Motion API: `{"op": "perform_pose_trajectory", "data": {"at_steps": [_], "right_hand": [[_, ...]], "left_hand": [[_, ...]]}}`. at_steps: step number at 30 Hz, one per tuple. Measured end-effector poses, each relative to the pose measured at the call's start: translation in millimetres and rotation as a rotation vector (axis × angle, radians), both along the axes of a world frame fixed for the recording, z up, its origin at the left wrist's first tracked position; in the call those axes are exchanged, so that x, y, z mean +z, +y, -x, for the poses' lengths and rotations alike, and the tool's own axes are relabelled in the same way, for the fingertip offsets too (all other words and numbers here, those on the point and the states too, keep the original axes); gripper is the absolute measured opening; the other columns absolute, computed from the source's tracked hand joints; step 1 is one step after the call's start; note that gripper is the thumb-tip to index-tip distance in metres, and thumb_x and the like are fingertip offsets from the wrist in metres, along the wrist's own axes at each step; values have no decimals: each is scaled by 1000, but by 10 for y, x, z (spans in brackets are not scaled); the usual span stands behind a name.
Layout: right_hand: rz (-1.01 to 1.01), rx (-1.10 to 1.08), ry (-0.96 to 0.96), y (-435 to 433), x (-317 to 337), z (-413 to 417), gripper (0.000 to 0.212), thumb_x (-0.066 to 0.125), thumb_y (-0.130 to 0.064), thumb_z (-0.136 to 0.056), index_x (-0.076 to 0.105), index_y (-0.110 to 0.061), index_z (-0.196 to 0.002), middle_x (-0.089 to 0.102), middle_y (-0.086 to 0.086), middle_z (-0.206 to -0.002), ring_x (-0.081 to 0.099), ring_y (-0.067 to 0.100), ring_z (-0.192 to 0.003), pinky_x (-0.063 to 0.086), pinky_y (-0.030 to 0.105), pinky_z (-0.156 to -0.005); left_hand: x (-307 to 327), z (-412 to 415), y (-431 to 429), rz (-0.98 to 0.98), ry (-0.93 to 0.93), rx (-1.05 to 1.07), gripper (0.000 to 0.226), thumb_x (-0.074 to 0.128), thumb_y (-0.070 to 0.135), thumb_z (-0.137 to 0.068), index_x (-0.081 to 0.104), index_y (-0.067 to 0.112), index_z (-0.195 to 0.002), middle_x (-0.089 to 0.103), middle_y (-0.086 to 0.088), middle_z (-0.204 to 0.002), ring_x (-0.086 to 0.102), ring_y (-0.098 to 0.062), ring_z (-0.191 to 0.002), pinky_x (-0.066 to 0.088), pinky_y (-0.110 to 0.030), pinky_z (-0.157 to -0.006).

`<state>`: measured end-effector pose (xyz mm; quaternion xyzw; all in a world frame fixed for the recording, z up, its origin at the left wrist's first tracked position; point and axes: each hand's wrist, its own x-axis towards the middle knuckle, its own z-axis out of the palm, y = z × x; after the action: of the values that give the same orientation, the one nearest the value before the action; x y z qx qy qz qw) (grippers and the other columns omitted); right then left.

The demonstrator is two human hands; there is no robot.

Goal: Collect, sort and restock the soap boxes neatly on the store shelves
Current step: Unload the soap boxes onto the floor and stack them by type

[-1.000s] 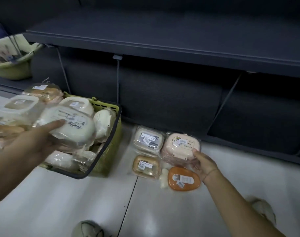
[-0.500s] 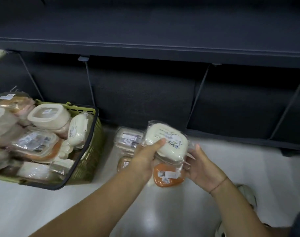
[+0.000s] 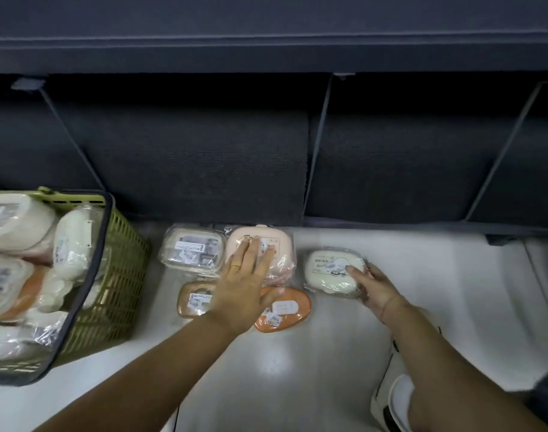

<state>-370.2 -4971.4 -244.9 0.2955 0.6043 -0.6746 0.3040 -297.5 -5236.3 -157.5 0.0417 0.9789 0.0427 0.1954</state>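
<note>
Several wrapped soap boxes lie on the white floor below a dark shelf unit. My left hand (image 3: 246, 282) rests flat, fingers spread, on the pink soap box (image 3: 277, 244). Left of that lies a clear grey box (image 3: 193, 251), with a brown box (image 3: 193, 299) and an orange box (image 3: 286, 310) in front. To the right, my right hand (image 3: 374, 286) holds the cream soap box (image 3: 330, 271) by its right edge, and the box sits on the floor.
A green basket (image 3: 110, 275) full of wrapped soap boxes stands at the left. The dark shelf unit (image 3: 266, 51) runs across the back with empty dark bays below it. My white shoe (image 3: 394, 400) is at the lower right.
The cream box came out of the basket in my left hand, passed to my right hand and now sits on the floor to the right of the pink box. My left hand moved onto the pink box.
</note>
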Motion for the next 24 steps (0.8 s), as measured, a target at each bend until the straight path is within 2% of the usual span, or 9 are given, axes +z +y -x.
{"op": "perform_pose_trajectory", "data": {"at_steps": [3,7,10,11,14,15,18,21,24], "right_hand": [[-80,52,20,-102,-198,230,60,75,-14,-83,49,-20,-137,62,7,-125,64,25,-104,55,36,-82],[-272,176,20,-202,-351,349,69,78,-14,-80,46,-16,-141,57,6,-130,59,25,-107,51,32,-81],[-479,207,6,-235,-480,372,66,84,-23,-73,55,-14,-132,54,11,-134,57,29,-115,49,35,-94],[-509,215,-7,-243,-487,375,66,85,-25,-72,56,-13,-130,54,13,-134,57,30,-116,49,36,-97],[-575,239,-51,-270,-416,364,72,84,-31,-72,51,-12,-132,47,15,-139,54,34,-119,46,38,-99],[-613,223,-61,-288,-363,341,74,83,-33,-73,48,-13,-135,42,15,-140,52,36,-121,46,40,-100],[-674,25,0,-419,-87,217,62,74,-41,-82,49,-12,-131,44,17,-136,53,37,-116,48,40,-93],[-527,-321,135,-730,326,68,39,53,-46,-93,55,-9,-106,59,15,-105,56,27,-90,45,31,-70],[-413,-402,365,-1326,878,-167,28,49,-44,-94,55,-17,-89,60,9,-88,56,23,-81,48,36,-75]], "left_hand": [[-25,-2,-10,74,44,2,81,14,68,-91,42,16,-147,39,-16,-152,37,-34,-139,24,-43,-104],[8,37,-46,87,37,-29,77,16,66,-93,25,19,-153,17,-11,-160,19,-32,-146,12,-42,-109],[19,36,-27,148,-42,-38,79,15,66,-91,45,16,-145,44,-15,-149,42,-34,-136,26,-43,-103],[13,25,-34,143,-42,-33,83,11,67,-89,38,17,-149,37,-16,-153,33,-34,-140,21,-43,-106],[6,26,-52,116,1,-70,87,-8,73,-80,-12,25,-153,-16,-9,-161,-22,-25,-142,-16,-37,-108],[18,27,-54,93,7,-57,84,-4,74,-84,-17,26,-152,-21,-7,-161,-27,-24,-143,-20,-35,-107],[180,34,-109,-34,-39,56,78,21,67,-95,-11,28,-155,-17,-1,-163,-16,-22,-149,-10,-36,-116],[482,-54,-385,-179,8,161,81,19,70,-89,-5,30,-155,-7,5,-164,-6,-20,-151,-2,-39,-121],[927,-279,-965,-210,156,165,83,18,74,-89,13,26,-156,16,2,-162,9,-16,-148,3,-30,-120]]}}
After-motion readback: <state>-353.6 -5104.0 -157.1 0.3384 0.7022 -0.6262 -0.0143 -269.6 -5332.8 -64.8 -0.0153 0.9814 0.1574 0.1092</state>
